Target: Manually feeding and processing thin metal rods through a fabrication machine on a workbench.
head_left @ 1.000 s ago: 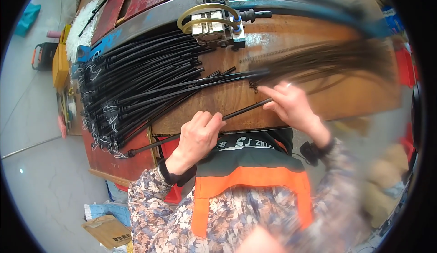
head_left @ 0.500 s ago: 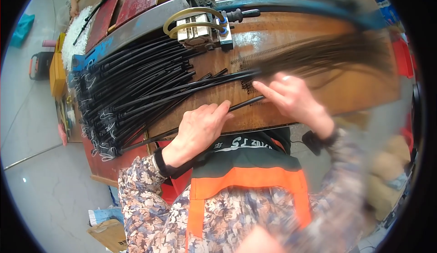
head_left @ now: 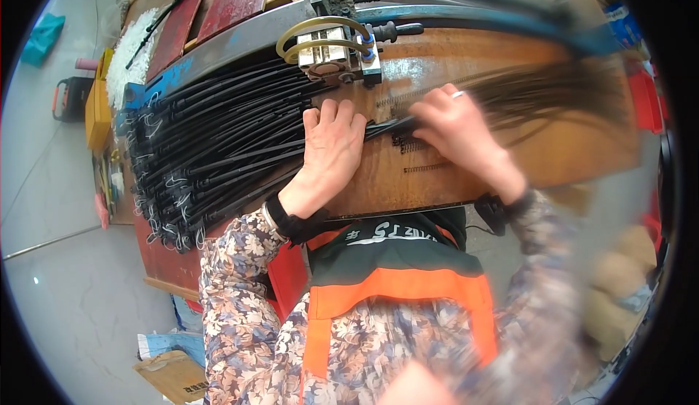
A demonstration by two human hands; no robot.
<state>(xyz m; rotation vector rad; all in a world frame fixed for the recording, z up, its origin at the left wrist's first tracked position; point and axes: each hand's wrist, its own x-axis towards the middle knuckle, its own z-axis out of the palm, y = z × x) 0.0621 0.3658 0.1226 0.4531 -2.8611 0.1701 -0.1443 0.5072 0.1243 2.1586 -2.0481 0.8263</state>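
Observation:
Many thin black rods [head_left: 226,124] with white string loops at their left ends lie piled across the wooden table. My left hand [head_left: 333,143] is palm down at the right ends of the pile, fingers bent over a black rod [head_left: 380,128] that comes out to its right. At that rod's right end my right hand [head_left: 459,128] is closed, thumb and fingers pinched round it; the tip is hidden. Small dark coil springs [head_left: 426,168] lie under and beside the right hand. A blurred heap of long, thin dark springs [head_left: 550,95] spreads to its right.
A metal clamp block [head_left: 324,59] with yellowish air tubes and a black-handled lever stands just beyond my hands. Blue-painted rails [head_left: 466,15] run along the far side. White pellets [head_left: 131,59] and dark red boards [head_left: 233,4] are at the far left.
My left hand has moved up and right, from a rod at the near edge onto the pile's right ends. My right hand has moved slightly up, its fingers now curled in. The near rod no longer lies apart.

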